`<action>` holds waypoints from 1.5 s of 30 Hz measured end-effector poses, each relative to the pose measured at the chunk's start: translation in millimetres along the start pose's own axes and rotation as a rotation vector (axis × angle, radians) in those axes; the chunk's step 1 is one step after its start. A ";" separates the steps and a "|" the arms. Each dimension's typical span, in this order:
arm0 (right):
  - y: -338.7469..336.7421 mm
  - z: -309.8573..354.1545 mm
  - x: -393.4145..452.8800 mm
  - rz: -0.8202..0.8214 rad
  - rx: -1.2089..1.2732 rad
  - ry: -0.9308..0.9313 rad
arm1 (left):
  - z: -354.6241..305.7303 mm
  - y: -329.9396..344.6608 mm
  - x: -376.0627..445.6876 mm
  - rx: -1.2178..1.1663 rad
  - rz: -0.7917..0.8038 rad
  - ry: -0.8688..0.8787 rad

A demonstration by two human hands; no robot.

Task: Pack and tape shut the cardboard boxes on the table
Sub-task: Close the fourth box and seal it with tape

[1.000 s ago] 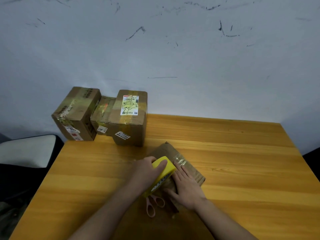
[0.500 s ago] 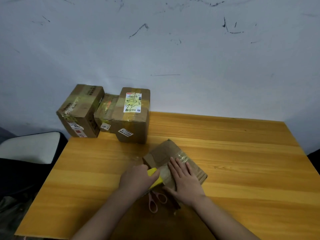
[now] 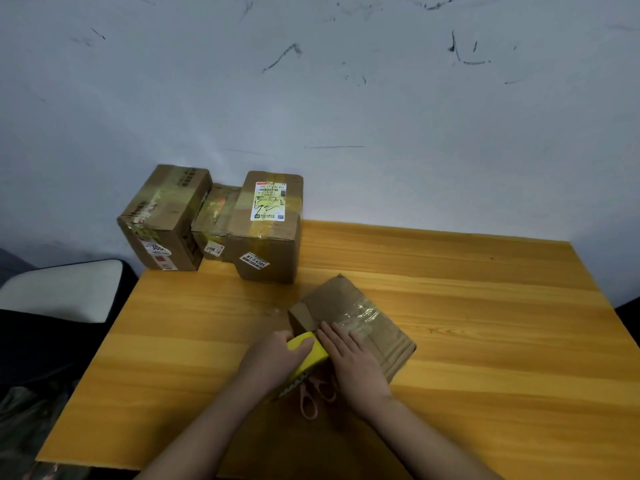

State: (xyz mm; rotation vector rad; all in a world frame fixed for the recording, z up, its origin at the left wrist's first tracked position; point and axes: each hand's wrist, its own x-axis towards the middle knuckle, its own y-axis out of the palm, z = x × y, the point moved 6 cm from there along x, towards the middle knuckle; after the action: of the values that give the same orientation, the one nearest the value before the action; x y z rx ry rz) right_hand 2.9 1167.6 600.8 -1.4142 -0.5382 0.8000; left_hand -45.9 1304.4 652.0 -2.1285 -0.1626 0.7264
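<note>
Since half a second ago the yellow tape dispenser (image 3: 307,355) has come back up along the near end of the flat cardboard box (image 3: 349,323), so more of its yellow body shows above the left hand (image 3: 273,362).

At the far left, off the bench (image 3: 485,341), stands a white-topped seat (image 3: 62,289). At the bench's far left corner, against the scuffed wall (image 3: 346,98), three taped cardboard boxes stand together: a tall box (image 3: 166,216), a low middle box (image 3: 216,220) wedged between its neighbours, and a labelled box (image 3: 268,230) with a white shipping label on top.

Nearer, the left hand grips the tape dispenser, fingers curled round it, at the flat box's near left end. Pink-handled scissors (image 3: 315,396) lie on the bench just below the dispenser, between the two wrists, blades hidden. The right hand (image 3: 356,365) lies flat with straight fingers, pressing on the flat box's top beside a strip of clear tape (image 3: 360,315). That box sits askew near the bench's middle.
</note>
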 end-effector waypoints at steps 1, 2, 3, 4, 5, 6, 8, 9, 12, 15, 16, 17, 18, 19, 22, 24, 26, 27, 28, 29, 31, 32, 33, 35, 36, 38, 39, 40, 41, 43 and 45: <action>1.1 0.7 -1.3 0.007 0.004 0.008 | 0.0 0.0 -0.2 -0.011 0.005 0.002; 1.5 0.8 -2.4 0.004 0.037 0.000 | -0.2 0.4 0.0 -0.027 0.020 0.001; -1.1 0.2 -3.7 -0.013 0.068 0.009 | -0.2 1.3 0.4 -0.047 0.039 -0.002; -2.3 -1.4 -5.4 -0.028 0.096 0.036 | 0.8 2.4 0.6 -0.074 0.062 -0.007; -5.0 -4.2 -6.0 -0.027 0.098 0.046 | 1.5 4.3 0.1 -0.108 0.084 -0.009; -6.2 -5.8 -7.0 -0.022 0.130 0.041 | 1.8 7.6 -1.7 -0.146 0.104 -0.007; -6.5 -7.2 -7.1 0.000 0.151 0.015 | 0.7 14.6 -6.7 -0.181 0.113 0.014; -5.4 -8.1 -6.6 0.008 0.119 0.011 | 0.1 17.0 -8.8 -0.165 0.110 0.023; -1.0 -11.7 -6.9 0.014 0.081 0.064 | -3.0 17.4 -8.0 -0.152 0.120 0.035; 2.2 -9.0 -8.5 0.019 0.121 0.021 | -8.5 12.7 -4.5 -0.173 0.164 0.041; 0.5 -9.4 -7.9 0.011 0.132 0.016 | -11.2 10.9 -3.4 -0.156 0.175 0.044; -2.0 -9.1 -6.9 -0.003 0.132 0.011 | -13.4 10.5 -1.7 -0.135 0.184 0.041; -4.0 -8.7 -6.5 -0.014 0.128 0.014 | -15.7 9.2 -0.1 -0.120 0.193 0.028; -4.6 -8.5 -7.0 -0.008 0.119 0.024 | -16.3 8.5 2.7 -0.105 0.205 0.009; 0.0 -11.9 -7.4 -0.004 0.104 0.057 | -7.0 4.8 4.8 0.030 0.288 -0.070; 1.7 -15.3 -7.5 -0.002 0.123 0.069 | 7.1 6.8 -1.4 0.146 0.354 -0.105; 1.4 -15.4 -6.4 0.007 0.108 0.056 | 20.7 14.7 -6.7 0.145 0.351 -0.146; -0.4 -13.4 -5.7 0.005 0.109 0.025 | 24.7 20.4 -7.9 0.122 0.341 -0.167; -3.1 -11.3 -6.1 0.005 0.144 0.003 | 24.7 24.7 -10.9 0.105 0.341 -0.181; -6.0 -11.4 -7.6 0.010 0.193 0.000 | 24.5 31.7 -10.8 0.084 0.344 -0.190; -11.3 -12.4 -7.1 0.004 0.307 0.041 | 21.9 41.8 -7.6 0.026 0.346 -0.192; -14.8 -13.0 -4.5 -0.033 0.355 0.083 | 18.5 43.4 -6.2 0.001 0.342 -0.189; -18.5 -13.5 -1.4 -0.082 0.378 0.128 | 17.8 45.3 -3.9 0.000 0.337 -0.187; -20.8 -13.7 5.0 -0.148 0.347 0.214 | 19.3 50.7 1.8 0.022 0.344 -0.184; -19.4 -13.0 7.7 -0.156 0.322 0.244 | 21.7 54.2 5.6 0.026 0.354 -0.182; -17.8 -11.4 9.7 -0.166 0.275 0.257 | 27.6 62.5 15.6 0.014 0.363 -0.177; -19.6 -9.2 9.8 -0.185 0.228 0.240 | 30.5 64.9 19.6 0.006 0.358 -0.182; -22.0 -7.7 9.7 -0.211 0.176 0.222 | 33.5 68.0 24.2 0.005 0.348 -0.186; -23.7 -7.0 10.2 -0.229 0.131 0.207 | 35.7 70.3 27.4 0.010 0.344 -0.196; -26.8 -6.1 12.9 -0.226 0.082 0.205 | 36.8 75.5 33.8 0.026 0.338 -0.189; -27.4 -7.7 17.1 -0.201 0.051 0.251 | 31.0 76.2 35.3 0.042 0.348 -0.165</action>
State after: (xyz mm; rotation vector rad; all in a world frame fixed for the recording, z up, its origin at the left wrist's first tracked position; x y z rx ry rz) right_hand 24.2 1176.3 624.8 -1.3650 -0.4540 0.4643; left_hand -44.6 1291.1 563.5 -2.0783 0.1393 1.0985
